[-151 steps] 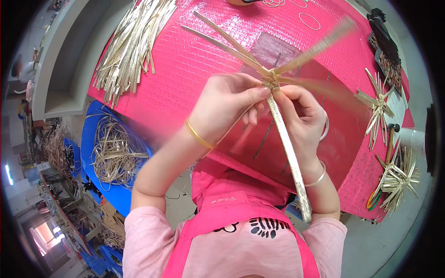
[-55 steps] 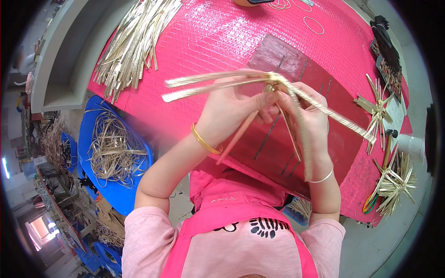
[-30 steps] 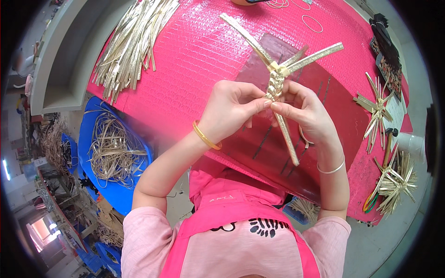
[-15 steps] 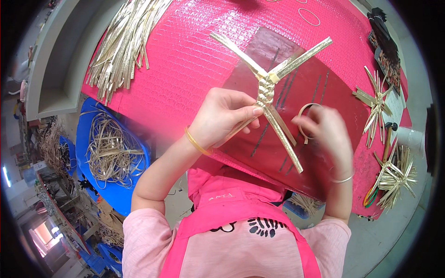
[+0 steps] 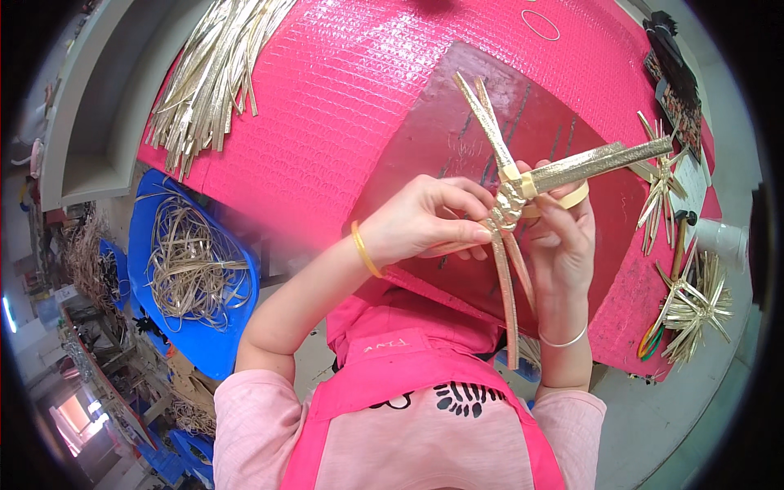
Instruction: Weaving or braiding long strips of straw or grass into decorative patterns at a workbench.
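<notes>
A knotted braid of shiny gold strips (image 5: 508, 202) is held above the red board. My left hand (image 5: 431, 219) pinches its lower left side between thumb and fingers. Strip ends spread from it up, to the right and down toward my apron, with pale tape around the bases of the upper and right bundles. My right hand (image 5: 562, 245) is closed around a roll of cream tape (image 5: 578, 194), close against the braid's right side. Its fingertips are partly hidden behind the right bundle.
The dark red board (image 5: 408, 155) lies on the pink table cover (image 5: 318, 122). Loose gold strips (image 5: 216, 90) lie at far left, above a blue bin (image 5: 245, 286) of strips. Finished-looking gold pieces (image 5: 698, 306), a hammer (image 5: 679, 245) and a rubber band (image 5: 541, 24) lie around the right side.
My right hand has brought the tape roll up against the braid. The braid has moved right and down and turned clockwise, with my left hand still pinching it.
</notes>
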`<state>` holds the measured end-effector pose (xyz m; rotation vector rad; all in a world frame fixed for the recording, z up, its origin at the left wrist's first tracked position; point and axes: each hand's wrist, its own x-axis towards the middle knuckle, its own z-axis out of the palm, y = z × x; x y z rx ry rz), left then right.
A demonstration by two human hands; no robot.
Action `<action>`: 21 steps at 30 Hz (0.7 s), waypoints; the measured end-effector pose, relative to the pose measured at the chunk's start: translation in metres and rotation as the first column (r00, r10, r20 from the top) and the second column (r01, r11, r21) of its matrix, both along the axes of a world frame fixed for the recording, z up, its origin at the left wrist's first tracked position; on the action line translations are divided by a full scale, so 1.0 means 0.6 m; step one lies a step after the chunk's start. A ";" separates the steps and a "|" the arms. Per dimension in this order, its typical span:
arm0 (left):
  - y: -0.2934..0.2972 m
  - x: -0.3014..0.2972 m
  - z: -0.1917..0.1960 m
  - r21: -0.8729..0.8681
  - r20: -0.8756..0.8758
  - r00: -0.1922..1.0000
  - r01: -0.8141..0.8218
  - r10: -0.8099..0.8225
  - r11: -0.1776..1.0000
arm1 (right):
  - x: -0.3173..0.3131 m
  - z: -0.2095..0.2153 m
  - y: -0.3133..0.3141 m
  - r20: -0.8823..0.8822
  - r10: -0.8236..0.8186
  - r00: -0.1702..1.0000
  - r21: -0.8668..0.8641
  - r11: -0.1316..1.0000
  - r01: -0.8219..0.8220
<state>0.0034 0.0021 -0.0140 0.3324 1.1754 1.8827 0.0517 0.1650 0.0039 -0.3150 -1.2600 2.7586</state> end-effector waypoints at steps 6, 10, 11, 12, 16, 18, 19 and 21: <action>-0.004 0.005 0.008 -0.036 0.015 1.000 -0.016 0.016 0.999 | 0.008 -0.020 -0.018 -0.146 -0.142 0.979 0.431 0.882 0.192; -0.027 0.002 0.020 -0.068 -0.038 0.999 -0.028 0.025 0.997 | -0.004 -0.028 -0.001 -0.225 0.188 0.956 0.840 0.535 0.092; -0.029 -0.002 0.023 -0.057 -0.014 0.999 -0.040 0.040 0.998 | -0.009 -0.021 -0.003 -0.094 0.239 0.966 0.778 0.624 -0.079; -0.029 -0.002 0.024 -0.058 -0.014 0.999 -0.040 0.039 0.998 | -0.018 -0.023 0.004 -0.031 0.307 0.951 0.826 0.544 -0.149; -0.017 0.005 0.019 -0.232 -0.083 0.975 -0.219 0.205 0.948 | -0.024 -0.011 0.007 0.059 0.096 0.994 0.820 0.562 -0.103; -0.011 0.003 0.010 -0.273 -0.217 0.898 -0.433 0.383 0.859 | -0.010 0.012 0.014 0.053 0.055 0.997 0.583 0.809 -0.075; -0.001 0.004 0.008 -0.258 -0.249 0.863 -0.496 0.439 0.829 | 0.001 0.021 0.012 0.011 0.187 0.982 0.404 0.898 -0.176; 0.026 0.010 -0.005 -0.195 -0.193 0.848 -0.526 0.494 0.827 | 0.011 0.005 -0.011 0.101 0.220 0.970 0.420 0.875 -0.242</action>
